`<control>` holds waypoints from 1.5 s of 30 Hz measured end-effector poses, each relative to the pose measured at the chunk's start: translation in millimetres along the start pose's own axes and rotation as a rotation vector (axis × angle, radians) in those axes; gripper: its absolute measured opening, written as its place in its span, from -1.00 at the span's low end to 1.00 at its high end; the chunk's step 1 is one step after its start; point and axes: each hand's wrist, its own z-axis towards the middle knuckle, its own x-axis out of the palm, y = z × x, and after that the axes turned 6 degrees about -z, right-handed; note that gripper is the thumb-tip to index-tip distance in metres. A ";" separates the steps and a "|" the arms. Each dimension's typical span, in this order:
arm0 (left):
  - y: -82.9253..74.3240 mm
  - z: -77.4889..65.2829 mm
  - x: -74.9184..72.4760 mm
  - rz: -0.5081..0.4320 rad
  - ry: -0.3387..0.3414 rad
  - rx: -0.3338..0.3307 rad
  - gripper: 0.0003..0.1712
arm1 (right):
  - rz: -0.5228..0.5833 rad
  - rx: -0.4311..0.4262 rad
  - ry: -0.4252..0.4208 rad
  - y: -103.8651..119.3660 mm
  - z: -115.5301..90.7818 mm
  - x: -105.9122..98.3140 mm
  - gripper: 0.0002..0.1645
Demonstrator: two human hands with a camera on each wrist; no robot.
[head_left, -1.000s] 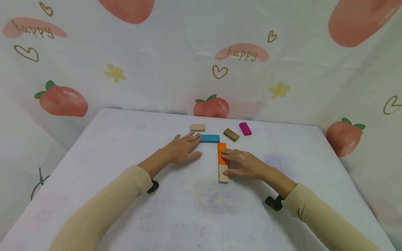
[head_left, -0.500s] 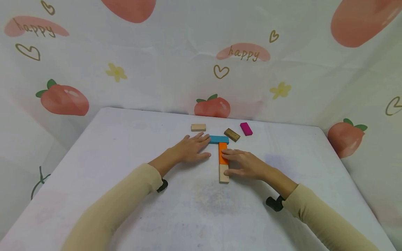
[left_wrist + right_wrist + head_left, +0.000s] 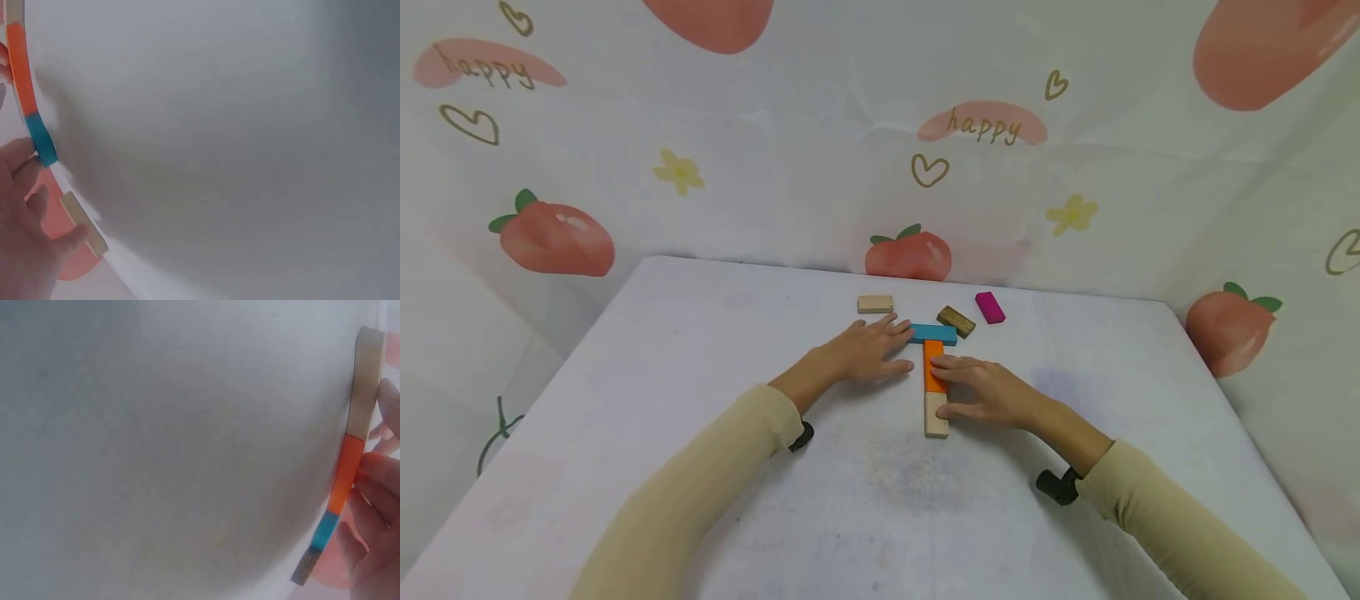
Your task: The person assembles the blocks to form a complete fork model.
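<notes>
A blue wooden block lies crosswise at the far end of an orange block, forming a T. A pale wooden block continues the stem toward the person, end to end with the orange one. My left hand, fingers extended, has its fingertips at the blue block's left end; the left wrist view shows them against the blue block. On the stem's right side, my right hand rests with loose fingers on the orange block and its thumb at the pale one.
Behind the blue block lies another pale block. A dark brown block sits at an angle right beside the blue block's right end, and a magenta block lies farther right. A printed curtain hangs behind the white table.
My left hand has slid the blue block to the right, so it moved from left of the orange block's far end to across it. My right hand and the stem blocks stay put.
</notes>
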 end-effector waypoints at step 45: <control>-0.5 7.7 -8.2 -0.082 0.008 0.054 -0.25 | -0.044 0.005 -0.006 -1.7 -0.5 1.1 -0.16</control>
